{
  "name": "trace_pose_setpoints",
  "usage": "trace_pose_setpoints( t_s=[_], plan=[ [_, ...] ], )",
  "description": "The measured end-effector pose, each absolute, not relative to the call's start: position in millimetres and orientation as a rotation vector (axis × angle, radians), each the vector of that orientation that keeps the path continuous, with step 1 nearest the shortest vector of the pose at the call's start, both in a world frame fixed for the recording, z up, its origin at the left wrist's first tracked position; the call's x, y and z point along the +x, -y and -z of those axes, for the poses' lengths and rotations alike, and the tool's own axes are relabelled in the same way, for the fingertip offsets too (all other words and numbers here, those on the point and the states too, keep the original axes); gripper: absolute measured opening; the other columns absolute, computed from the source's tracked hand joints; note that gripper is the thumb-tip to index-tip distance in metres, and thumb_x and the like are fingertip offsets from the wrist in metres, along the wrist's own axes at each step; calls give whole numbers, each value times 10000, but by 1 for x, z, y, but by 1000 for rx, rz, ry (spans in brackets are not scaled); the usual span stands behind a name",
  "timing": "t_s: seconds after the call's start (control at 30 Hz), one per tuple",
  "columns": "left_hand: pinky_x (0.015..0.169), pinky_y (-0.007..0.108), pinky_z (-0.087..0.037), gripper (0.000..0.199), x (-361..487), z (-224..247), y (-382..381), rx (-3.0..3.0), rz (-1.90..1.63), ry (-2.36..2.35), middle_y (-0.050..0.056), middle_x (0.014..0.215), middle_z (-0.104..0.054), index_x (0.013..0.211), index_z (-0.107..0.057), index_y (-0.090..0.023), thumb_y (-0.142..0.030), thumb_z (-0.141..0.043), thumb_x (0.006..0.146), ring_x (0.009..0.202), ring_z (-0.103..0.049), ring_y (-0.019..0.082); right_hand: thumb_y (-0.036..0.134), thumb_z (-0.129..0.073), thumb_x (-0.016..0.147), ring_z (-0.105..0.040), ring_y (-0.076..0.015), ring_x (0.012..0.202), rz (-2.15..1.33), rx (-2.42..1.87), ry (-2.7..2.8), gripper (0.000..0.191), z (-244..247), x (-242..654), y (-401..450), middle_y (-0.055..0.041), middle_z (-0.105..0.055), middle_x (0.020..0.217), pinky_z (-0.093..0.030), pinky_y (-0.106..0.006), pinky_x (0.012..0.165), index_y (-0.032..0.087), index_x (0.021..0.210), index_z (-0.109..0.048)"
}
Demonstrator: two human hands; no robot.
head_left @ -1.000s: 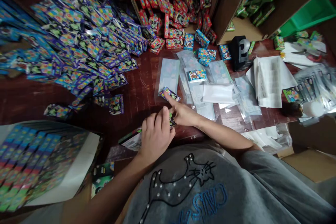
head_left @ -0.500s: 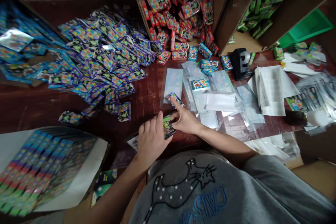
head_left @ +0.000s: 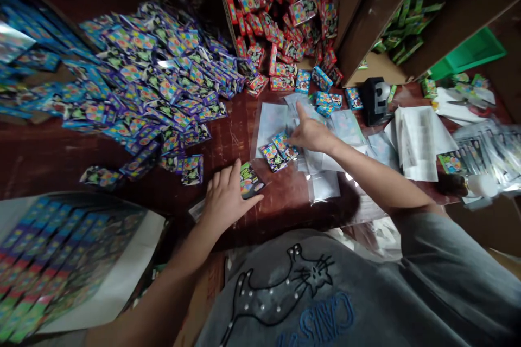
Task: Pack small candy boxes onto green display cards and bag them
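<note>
My left hand (head_left: 228, 195) rests low on the table around a green and black printed packet (head_left: 249, 180), its fingers along the left side and its thumb at the near edge. Over the clear sleeves, my right hand (head_left: 311, 133) has its index finger stretched forward, while its thumb and curled fingers hold the right end of a small blue box (head_left: 284, 143). A small purple box (head_left: 273, 157) lies against the blue one, on the lower edge of a clear sleeve (head_left: 269, 122). The curled fingertips are partly hidden.
A heap of purple boxes (head_left: 163, 81) spreads at left. Red boxes (head_left: 285, 21) fill a carton behind. A tape dispenser (head_left: 374, 100), white paper sheets (head_left: 417, 141) and filled clear packs (head_left: 488, 149) are at right. A tray of coloured boxes (head_left: 61, 265) stands front left.
My right hand left the packet and moved right and up. The blue box came left from the sleeves to beside the purple box. My left hand shifted slightly left with the packet.
</note>
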State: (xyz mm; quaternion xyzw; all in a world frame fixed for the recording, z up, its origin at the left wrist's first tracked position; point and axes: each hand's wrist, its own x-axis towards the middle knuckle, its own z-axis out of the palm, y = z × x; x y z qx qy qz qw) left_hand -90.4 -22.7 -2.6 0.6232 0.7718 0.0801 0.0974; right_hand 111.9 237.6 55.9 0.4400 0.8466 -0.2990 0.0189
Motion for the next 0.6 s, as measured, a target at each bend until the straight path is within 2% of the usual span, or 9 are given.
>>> trace_pose_setpoints(
  t_s=[0.07,0.13,0.2,0.27,0.3,0.37,0.47,0.6],
  plan=[
    [1073,567,-481,1148,-90,5,21,1833,-247,-2289,283,1544,-582,1677,-357,-97,-661,-829,796,1326,-588,482,407,-850,898,-711,-408,1310,665,1201,-2706,1315,-57,111,-240,-199,-795,1330,-463,-618,1179,118,1777,84],
    [1081,582,-471,1130,-93,6,24,1833,-272,-2286,289,1584,-553,1677,-367,-104,-660,-822,805,1352,-568,492,452,-893,868,-549,-445,1511,558,851,-2853,1343,-55,114,-243,-230,-605,1614,-321,-675,1273,180,1789,45],
    [1077,581,-470,1082,-97,8,28,1829,-301,-2281,286,1575,-562,1671,-388,-110,-641,-806,826,1337,-577,484,490,-926,836,-323,-456,1658,604,401,-2917,1339,-48,117,-247,-179,-355,1802,-215,-701,1321,286,1795,-15],
    [1065,574,-475,1039,-100,9,30,1821,-324,-2279,278,1537,-591,1660,-412,-114,-623,-796,840,1300,-597,472,476,-936,832,-207,-445,1699,698,113,-2876,1325,-37,116,-248,-123,-282,1841,-210,-701,1329,368,1788,-25],
    [1062,571,-476,1028,-101,9,31,1821,-338,-2278,273,1525,-600,1656,-420,-115,-615,-797,841,1285,-603,467,438,-931,843,-228,-436,1690,738,60,-2856,1321,-31,114,-247,-117,-329,1823,-244,-686,1323,381,1786,-8],
    [1069,573,-473,1021,-102,9,32,1826,-373,-2275,266,1522,-603,1655,-422,-119,-599,-803,839,1268,-606,461,337,-902,873,-365,-411,1614,795,55,-2856,1310,-21,109,-244,-128,-476,1731,-344,-629,1287,368,1785,36],
    [1102,582,-459,1006,-101,8,35,1839,-442,-2269,261,1529,-597,1666,-407,-130,-572,-804,853,1286,-596,457,275,-843,906,-536,-378,1399,805,124,-2984,1277,-19,107,-232,-135,-609,1546,-452,-573,1192,330,1786,81],
    [1131,592,-453,1005,-94,4,38,1873,-527,-2263,256,1509,-609,1679,-383,-137,-563,-806,873,1325,-587,457,338,-782,952,-509,-393,1314,628,433,-3247,1224,-34,111,-205,-154,-610,1477,-468,-563,1109,266,1785,112]
  ],
)
